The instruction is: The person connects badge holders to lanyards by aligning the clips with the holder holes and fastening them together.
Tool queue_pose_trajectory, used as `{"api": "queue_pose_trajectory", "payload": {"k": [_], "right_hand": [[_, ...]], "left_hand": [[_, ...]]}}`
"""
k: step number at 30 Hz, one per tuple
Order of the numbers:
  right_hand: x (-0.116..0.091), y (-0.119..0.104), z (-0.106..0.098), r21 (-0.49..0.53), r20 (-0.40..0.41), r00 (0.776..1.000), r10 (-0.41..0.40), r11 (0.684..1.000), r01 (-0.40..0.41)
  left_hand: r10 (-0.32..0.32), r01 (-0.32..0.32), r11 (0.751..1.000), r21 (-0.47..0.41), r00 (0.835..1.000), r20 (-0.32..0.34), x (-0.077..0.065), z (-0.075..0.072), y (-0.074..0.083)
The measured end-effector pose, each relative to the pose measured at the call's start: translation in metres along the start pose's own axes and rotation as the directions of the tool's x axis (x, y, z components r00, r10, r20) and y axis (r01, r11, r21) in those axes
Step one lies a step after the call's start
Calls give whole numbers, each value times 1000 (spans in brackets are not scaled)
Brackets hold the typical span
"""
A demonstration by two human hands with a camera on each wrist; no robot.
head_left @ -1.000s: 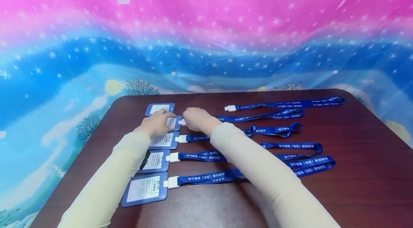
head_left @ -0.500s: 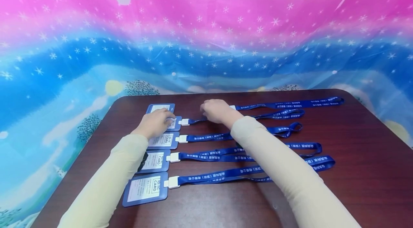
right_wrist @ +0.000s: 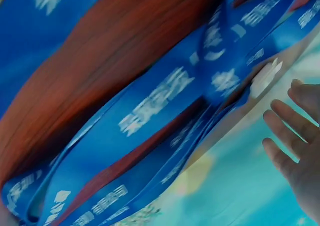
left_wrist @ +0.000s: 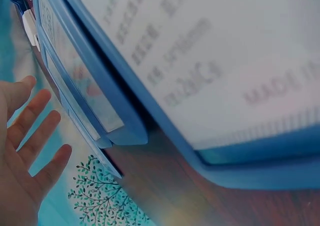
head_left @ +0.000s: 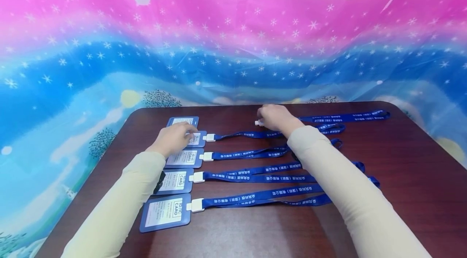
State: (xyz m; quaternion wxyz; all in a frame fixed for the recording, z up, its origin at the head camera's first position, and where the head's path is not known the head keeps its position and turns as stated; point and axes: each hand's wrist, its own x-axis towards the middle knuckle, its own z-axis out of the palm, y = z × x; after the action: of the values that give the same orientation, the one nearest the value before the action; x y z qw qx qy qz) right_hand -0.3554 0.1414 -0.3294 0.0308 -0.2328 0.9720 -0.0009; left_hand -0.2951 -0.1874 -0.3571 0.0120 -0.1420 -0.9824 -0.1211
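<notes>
My left hand (head_left: pixel 174 137) hovers over the back two card holders, its fingers relaxed and spread, partly covering the second badge holder (head_left: pixel 200 139). The farthest badge holder (head_left: pixel 185 121), blue-framed with a white card, lies just beyond it without a lanyard attached. My right hand (head_left: pixel 276 117) is at the white clip (head_left: pixel 257 123) of the loose blue lanyard (head_left: pixel 350 117) along the back edge. In the right wrist view, the fingers (right_wrist: pixel 287 128) are loosely extended beside that white clip (right_wrist: pixel 265 78), holding nothing. The left wrist view shows the left fingers (left_wrist: pixel 42 131) apart from the holders.
Nearer on the dark wooden table (head_left: pixel 233 229), several more badge holders (head_left: pixel 167 212) lie in a column at left. Each is clipped to a blue lanyard (head_left: pixel 237 200) stretched rightward. A patterned pink and blue cloth (head_left: pixel 233 47) hangs behind the table.
My right hand has let go of the second lanyard's clip and moved right and back to the farthest lanyard's clip. The left hand has stayed almost in place.
</notes>
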Motion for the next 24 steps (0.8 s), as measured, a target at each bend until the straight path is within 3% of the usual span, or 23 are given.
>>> {"api": "queue_pose_trajectory", "payload": {"k": [10, 18, 24], "right_hand": [[-6, 18, 8, 24, 16, 997, 71, 997, -72], [1, 8, 18, 26, -11, 998, 64, 998, -64], [8, 4, 21, 49, -32, 993, 117, 992, -115]], "left_hand": [[-16, 16, 990, -137, 1000, 7, 3, -1, 4], [-46, 47, 988, -145, 999, 6, 9, -1, -5], [-101, 98, 990, -100, 995, -28, 19, -4, -9]]}}
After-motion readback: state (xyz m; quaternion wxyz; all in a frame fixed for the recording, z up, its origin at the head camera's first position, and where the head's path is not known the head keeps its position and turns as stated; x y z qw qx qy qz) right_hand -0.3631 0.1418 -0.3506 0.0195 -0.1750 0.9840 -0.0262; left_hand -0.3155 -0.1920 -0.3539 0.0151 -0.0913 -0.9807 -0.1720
